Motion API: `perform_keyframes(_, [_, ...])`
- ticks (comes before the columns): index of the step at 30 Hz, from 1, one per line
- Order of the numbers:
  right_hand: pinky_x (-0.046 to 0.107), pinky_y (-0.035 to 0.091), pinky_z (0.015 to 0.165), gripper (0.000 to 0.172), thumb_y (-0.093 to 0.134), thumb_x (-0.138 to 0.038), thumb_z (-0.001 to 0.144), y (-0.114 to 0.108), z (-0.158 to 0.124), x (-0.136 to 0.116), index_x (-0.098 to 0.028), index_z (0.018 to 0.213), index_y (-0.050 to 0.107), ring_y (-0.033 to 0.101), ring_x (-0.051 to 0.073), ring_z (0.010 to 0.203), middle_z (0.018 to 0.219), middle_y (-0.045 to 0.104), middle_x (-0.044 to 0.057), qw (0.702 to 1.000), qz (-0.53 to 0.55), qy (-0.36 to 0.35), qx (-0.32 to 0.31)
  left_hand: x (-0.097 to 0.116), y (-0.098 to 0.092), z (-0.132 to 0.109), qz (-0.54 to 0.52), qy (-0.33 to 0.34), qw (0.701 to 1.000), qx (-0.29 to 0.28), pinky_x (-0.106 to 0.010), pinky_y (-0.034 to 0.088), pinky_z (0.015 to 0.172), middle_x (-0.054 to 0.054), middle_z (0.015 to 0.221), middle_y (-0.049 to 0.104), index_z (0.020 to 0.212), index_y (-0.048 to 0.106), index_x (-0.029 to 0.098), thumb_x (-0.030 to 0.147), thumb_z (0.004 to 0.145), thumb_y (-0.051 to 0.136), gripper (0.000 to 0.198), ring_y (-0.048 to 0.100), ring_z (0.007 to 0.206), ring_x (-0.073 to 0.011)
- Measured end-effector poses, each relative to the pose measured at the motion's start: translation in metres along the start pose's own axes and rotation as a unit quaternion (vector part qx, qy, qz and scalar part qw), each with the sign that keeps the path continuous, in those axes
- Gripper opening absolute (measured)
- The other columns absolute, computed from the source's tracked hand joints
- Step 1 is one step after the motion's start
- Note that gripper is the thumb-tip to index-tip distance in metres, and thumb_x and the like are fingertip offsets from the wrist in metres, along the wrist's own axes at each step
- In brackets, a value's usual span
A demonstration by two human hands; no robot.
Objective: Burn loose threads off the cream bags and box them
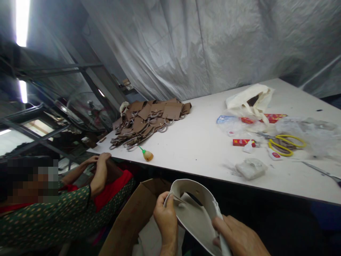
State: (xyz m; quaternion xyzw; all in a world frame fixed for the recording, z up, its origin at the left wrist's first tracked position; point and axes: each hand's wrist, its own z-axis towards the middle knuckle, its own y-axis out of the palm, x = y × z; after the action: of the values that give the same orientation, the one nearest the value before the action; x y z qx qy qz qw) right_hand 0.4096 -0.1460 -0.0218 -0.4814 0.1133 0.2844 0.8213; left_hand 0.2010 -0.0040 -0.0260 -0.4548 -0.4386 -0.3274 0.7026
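Note:
A pale grey-white bag (190,212) with a cut-out opening near its far rim is held between my hands, its mouth spread open toward me. My left hand (166,218) pinches the bag's left edge between thumb and fingers. On the opposite side, my right hand (237,233) is closed on the right edge, some of its fingers hidden behind the material. Below and to the left stands an open cardboard box (133,217) with pale flat pieces inside.
On the white table (186,149) lie a pile of brown bags (151,121), a green-tipped glue bottle (147,155), yellow-handled scissors (281,145), a red box (243,142), plastic wrapping (314,135) and a cream cloth bag (247,97). A co-worker (53,209) sits at left, handling something brown.

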Motion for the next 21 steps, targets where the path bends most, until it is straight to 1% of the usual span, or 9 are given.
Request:
perform_keyframes(5, [0.022,0.052,0.061,0.029,0.062,-0.006,0.077,0.008,-0.005,0.008,-0.027,0.094,0.053,0.071,0.017,0.071,0.085,0.070,-0.001,0.993,0.091,0.067,-0.034,0.001,-0.001,-0.001,0.005,-0.003,1.000,-0.007,-0.036,0.053,0.080,-0.007,0.084,0.078,0.088,0.076,0.017,0.046,0.078,0.073,0.031,0.072,0.083,-0.0285])
perform_keyframes(8, [0.021,0.053,0.066,0.035,0.060,-0.005,0.078,0.010,-0.009,0.009,-0.029,0.102,0.053,0.071,0.016,0.076,0.092,0.069,-0.002,0.984,0.139,0.099,-0.051,0.003,-0.001,-0.003,0.007,-0.007,1.000,-0.014,-0.036,0.053,0.081,-0.007,0.084,0.078,0.088,0.078,0.017,0.049,0.077,0.075,0.034,0.072,0.083,-0.0285])
perform_keyframes(10, [0.020,0.054,0.067,0.037,0.059,-0.005,0.079,0.011,-0.011,0.008,-0.030,0.107,0.054,0.070,0.015,0.076,0.097,0.069,-0.001,0.978,0.164,0.117,-0.047,0.001,-0.002,-0.003,0.003,-0.012,1.000,-0.019,-0.035,0.053,0.079,-0.007,0.084,0.078,0.090,0.078,0.017,0.050,0.076,0.076,0.036,0.072,0.083,-0.0286])
perform_keyframes(12, [0.019,0.053,0.064,0.035,0.059,-0.008,0.082,0.010,-0.012,0.008,-0.030,0.108,0.055,0.070,0.014,0.073,0.098,0.068,-0.001,0.974,0.177,0.139,-0.029,-0.001,-0.004,-0.004,-0.001,-0.019,1.000,-0.022,-0.034,0.053,0.077,-0.007,0.085,0.079,0.091,0.078,0.017,0.051,0.075,0.077,0.038,0.072,0.084,-0.0290])
perform_keyframes(16, [0.019,0.052,0.059,0.024,0.064,-0.016,0.084,0.010,-0.014,0.012,-0.028,0.103,0.056,0.066,0.013,0.065,0.090,0.066,-0.001,0.965,0.169,0.198,0.028,-0.003,-0.013,-0.007,-0.003,-0.025,0.999,-0.035,-0.034,0.053,0.076,-0.009,0.090,0.080,0.095,0.079,0.015,0.053,0.075,0.078,0.043,0.072,0.087,-0.0299])
perform_keyframes(18, [0.020,0.050,0.055,0.024,0.069,-0.020,0.082,0.011,-0.015,0.015,-0.027,0.100,0.055,0.062,0.013,0.059,0.082,0.064,-0.003,0.958,0.152,0.237,0.052,-0.002,-0.017,-0.010,-0.006,-0.034,0.998,-0.045,-0.034,0.054,0.075,-0.010,0.090,0.080,0.096,0.079,0.014,0.053,0.076,0.078,0.044,0.072,0.086,-0.0298])
perform_keyframes(21, [0.021,0.048,0.053,0.020,0.069,-0.025,0.082,0.014,-0.017,0.017,-0.027,0.096,0.054,0.059,0.015,0.056,0.070,0.060,-0.006,0.942,0.155,0.292,0.060,-0.002,-0.023,-0.014,-0.025,-0.064,0.996,-0.054,-0.033,0.055,0.071,-0.009,0.085,0.079,0.095,0.079,0.014,0.050,0.072,0.080,0.043,0.072,0.081,-0.0282])
